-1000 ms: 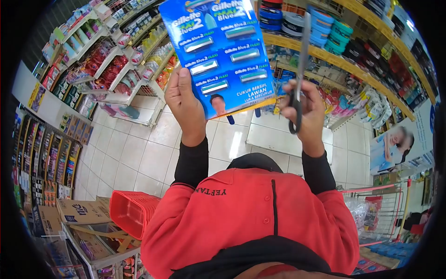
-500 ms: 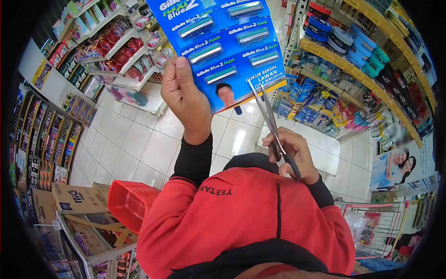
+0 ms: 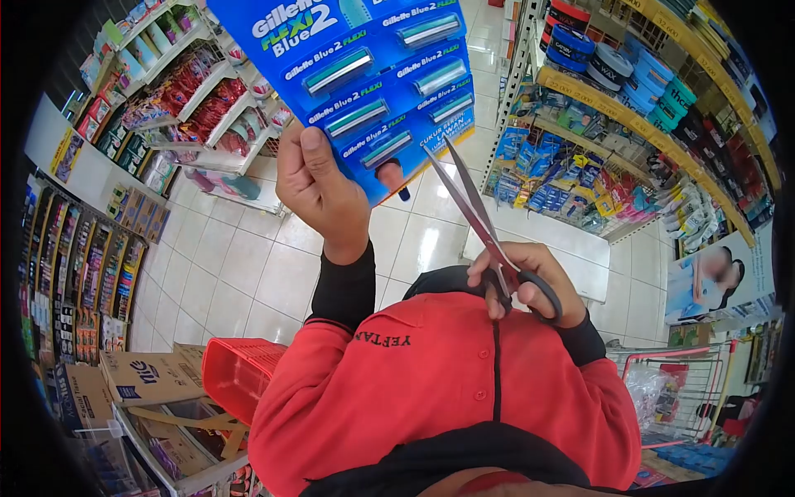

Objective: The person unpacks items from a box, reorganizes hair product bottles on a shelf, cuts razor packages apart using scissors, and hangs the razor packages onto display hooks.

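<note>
Near the top centre is a blue card of razors (image 3: 389, 91) in several clear blisters, with green and silver razor heads. My left hand (image 3: 323, 190) grips its lower left edge, thumb on the printed front. A pair of scissors (image 3: 476, 211) is in my right hand (image 3: 530, 282), fingers through the black handles. The blades are parted and point up at the card's lower right edge; whether they touch it I cannot tell.
A red basket (image 3: 240, 377) and a brown carton (image 3: 153, 377) are at lower left. Stocked shelves (image 3: 613, 99) stand at the right, more shelves (image 3: 190, 99) at the left. A wire cart (image 3: 679, 389) is at lower right, above the tiled floor (image 3: 257, 248).
The card has shifted left and tilted more, along with my left hand. The scissors' blades and handles have spread wider, and their tips have moved left with the card's edge.
</note>
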`<state>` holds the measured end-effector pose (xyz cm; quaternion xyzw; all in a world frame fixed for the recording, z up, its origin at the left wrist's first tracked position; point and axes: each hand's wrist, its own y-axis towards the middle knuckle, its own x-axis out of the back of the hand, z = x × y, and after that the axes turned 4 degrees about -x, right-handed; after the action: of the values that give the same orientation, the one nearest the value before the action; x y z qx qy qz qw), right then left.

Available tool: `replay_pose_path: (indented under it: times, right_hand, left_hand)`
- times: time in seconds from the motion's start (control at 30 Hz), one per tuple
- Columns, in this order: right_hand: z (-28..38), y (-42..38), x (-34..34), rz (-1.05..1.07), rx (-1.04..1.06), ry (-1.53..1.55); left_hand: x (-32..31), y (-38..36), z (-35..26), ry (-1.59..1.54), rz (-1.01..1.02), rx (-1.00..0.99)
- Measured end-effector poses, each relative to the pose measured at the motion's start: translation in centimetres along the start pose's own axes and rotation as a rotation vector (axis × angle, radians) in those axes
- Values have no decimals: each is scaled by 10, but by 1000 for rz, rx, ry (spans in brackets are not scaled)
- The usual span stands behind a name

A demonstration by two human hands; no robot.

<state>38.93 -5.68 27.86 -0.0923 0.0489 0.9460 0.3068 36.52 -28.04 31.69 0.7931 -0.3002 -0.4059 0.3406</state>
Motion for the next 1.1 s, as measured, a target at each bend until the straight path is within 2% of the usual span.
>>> replay_pose_path:
  times: [0.13,0.2,0.27,0.43,0.53,0.6,0.7,0.77,0.83,0.9,0.93,1.0,1.1]
  right_hand:
    - [2,2,3,7,-26,66]
    - [-3,6,6,-6,89,-88]
    - [-1,7,7,-7,99,-82]
    - [-8,14,10,-3,146,-60]
    - [-13,18,16,3,247,-122]
    - [-14,22,22,-27,369,-434]
    - [-18,23,23,-48,350,-394]
    - [-19,22,23,-60,333,-341]
    - [-19,20,21,-75,315,-289]
    - [-15,18,18,-40,231,-103]
    - [-15,18,20,-40,231,-104]
    - [-15,18,23,-14,277,-325]
    - [-13,14,20,-16,264,-329]
  left_hand:
    - [1,0,3,21,0,-37]
    - [5,0,8,-35,41,-28]
    - [2,-1,10,-110,26,37]
    - [-1,-4,11,-149,33,52]
    - [-7,-4,10,-189,-5,83]
    - [-15,-3,4,-232,-22,112]
    - [-22,-2,-3,-319,-60,138]
    - [-12,-4,9,-82,-3,13]
    - [-5,-9,11,-16,64,-23]
    - [-4,-13,11,52,125,-63]
    - [-5,-13,12,51,125,-63]
    - [-6,-13,13,40,93,-55]
    - [-6,-11,12,58,81,-77]
